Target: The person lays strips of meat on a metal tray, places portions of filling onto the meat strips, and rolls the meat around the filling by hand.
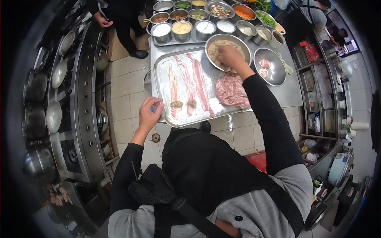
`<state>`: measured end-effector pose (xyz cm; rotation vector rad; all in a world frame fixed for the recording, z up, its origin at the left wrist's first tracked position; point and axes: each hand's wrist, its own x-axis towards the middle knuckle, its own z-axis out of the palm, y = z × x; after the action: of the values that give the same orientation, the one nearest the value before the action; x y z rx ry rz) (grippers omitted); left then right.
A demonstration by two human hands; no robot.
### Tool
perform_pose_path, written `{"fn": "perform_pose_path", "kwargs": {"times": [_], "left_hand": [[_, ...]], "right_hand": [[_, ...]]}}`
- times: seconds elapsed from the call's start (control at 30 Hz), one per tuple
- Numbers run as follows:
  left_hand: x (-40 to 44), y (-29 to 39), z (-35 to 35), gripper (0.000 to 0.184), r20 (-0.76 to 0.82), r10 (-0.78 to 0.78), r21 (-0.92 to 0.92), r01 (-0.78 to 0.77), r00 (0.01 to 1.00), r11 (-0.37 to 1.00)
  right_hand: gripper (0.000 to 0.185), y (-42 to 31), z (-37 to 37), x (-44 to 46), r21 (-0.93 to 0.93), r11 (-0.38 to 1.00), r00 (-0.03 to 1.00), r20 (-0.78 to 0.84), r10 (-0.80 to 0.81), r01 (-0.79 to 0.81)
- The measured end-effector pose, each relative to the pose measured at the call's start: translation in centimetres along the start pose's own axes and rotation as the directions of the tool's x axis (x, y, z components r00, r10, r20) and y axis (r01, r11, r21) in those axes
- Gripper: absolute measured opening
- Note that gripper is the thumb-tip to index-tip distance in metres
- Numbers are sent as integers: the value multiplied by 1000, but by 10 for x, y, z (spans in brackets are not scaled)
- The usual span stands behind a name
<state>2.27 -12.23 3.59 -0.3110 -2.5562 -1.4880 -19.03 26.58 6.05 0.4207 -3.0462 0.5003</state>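
My right hand [231, 56] reaches into a steel bowl [247, 49] of beige, chunky filling [216, 48]. Its fingers are curled down into the mixture, the tips hidden. Near the left rim of a metal tray [159, 79], my left hand [151, 113] is loosely curled, thumb and fingertips slightly apart, with nothing visible in it. Long, thin meat strips [200, 85] lie lengthwise on the tray. Small lumps of filling [176, 104] sit on the near ends of two strips. At the tray's right lies a pile of raw meat slices [231, 91].
Right of the filling, another steel bowl [278, 73] holds a few pinkish pieces. Ingredient tins [182, 31] crowd the table's far side. A stove row [79, 103] runs along the left, shelving [313, 91] along the right. One person [123, 23] stands beyond the table; others are far right.
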Motion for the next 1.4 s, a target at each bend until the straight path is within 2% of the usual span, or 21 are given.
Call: {"fn": "perform_pose_path", "kwargs": {"times": [0.03, 0.1, 0.2, 0.3, 0.33, 0.4, 0.43, 0.53, 0.57, 0.63, 0.73, 0.8, 0.83, 0.87, 0.9, 0.97, 1.1, 1.17, 1.27, 1.37, 1.4], "left_hand": [[-1, 0, -2, 18, -12, -4, 10, 4, 1000, 1000], [-2, 0, -6, 18, -24, -24, 20, 24, 999, 999], [1, -3, -7, 18, -12, -25, 19, 25, 1000, 1000], [6, -3, -5, 20, 13, -12, 26, 12, 1000, 1000], [9, -6, -6, 20, 18, 4, 24, -5, 1000, 1000], [9, -4, -6, 24, 58, -14, -8, 14, 998, 1000], [11, -5, -3, 24, 97, 52, 14, -54, 994, 998], [11, -3, 8, 27, 224, 179, 80, -201, 958, 976], [11, -1, 14, 27, 253, 200, 139, -240, 947, 961], [14, -5, 21, 29, 321, 223, 260, -312, 920, 914], [17, -16, 24, 25, 352, 167, 326, -288, 921, 901], [17, -25, 26, 22, 328, 143, 307, -248, 934, 919], [18, -28, 28, 20, 315, 138, 293, -235, 939, 927], [18, -26, 27, 19, 308, 134, 297, -229, 942, 927], [19, -26, 26, 19, 309, 142, 311, -241, 940, 919], [19, -27, 27, 20, 308, 155, 337, -260, 939, 905], [18, -16, 16, 19, 314, 171, 346, -281, 934, 895], [19, -15, 15, 21, 297, 169, 344, -270, 940, 899], [27, -24, 24, 24, 278, 67, 398, -178, 958, 900], [34, -24, 31, 23, 158, -8, 343, -48, 987, 938], [35, -24, 31, 23, 106, -25, 297, -8, 994, 955]], "right_hand": [[28, 1, -2, -2, 33, 999, 999, -29, 14, -13], [20, 14, 3, -1, 76, 986, 988, -54, -146, 150], [16, 12, 7, -1, 164, 967, 978, 34, -205, 197], [14, -1, -6, -8, 115, 984, 991, -6, -132, 132], [12, -4, -5, -15, 149, 976, 974, -186, -130, 158], [15, -26, -10, -39, 384, 923, 998, -56, 1, 21], [17, -39, -21, -58, 478, 876, 998, 17, 60, -61], [21, -75, 4, -114, 556, 829, 989, 72, -130, 68], [21, -81, 21, -127, 510, 857, 987, 90, -135, 70], [17, -84, 48, -134, 178, 894, 912, -84, -402, 411], [21, -124, 48, -143, 245, 894, 924, -166, -343, 376], [26, -155, 65, -146, 355, 870, 917, 73, -391, 342], [32, -170, 77, -151, 292, 889, 918, 70, -389, 354], [41, -191, 70, -153, 213, 929, 918, 198, -343, 302], [33, -193, 95, -152, 264, 902, 918, 110, -381, 342], [24, -201, 111, -147, 155, 941, 930, 169, -325, 301], [24, -192, 74, -115, 378, 866, 893, 177, -413, 326], [29, -179, 68, -85, 513, 854, 910, 309, -278, 87], [35, -163, 84, -63, 478, 872, 958, 284, -37, -108], [32, -160, 81, -86, 483, 864, 976, 78, -202, 140], [28, -159, 83, -93, 451, 750, 868, -139, -476, 483]]}}
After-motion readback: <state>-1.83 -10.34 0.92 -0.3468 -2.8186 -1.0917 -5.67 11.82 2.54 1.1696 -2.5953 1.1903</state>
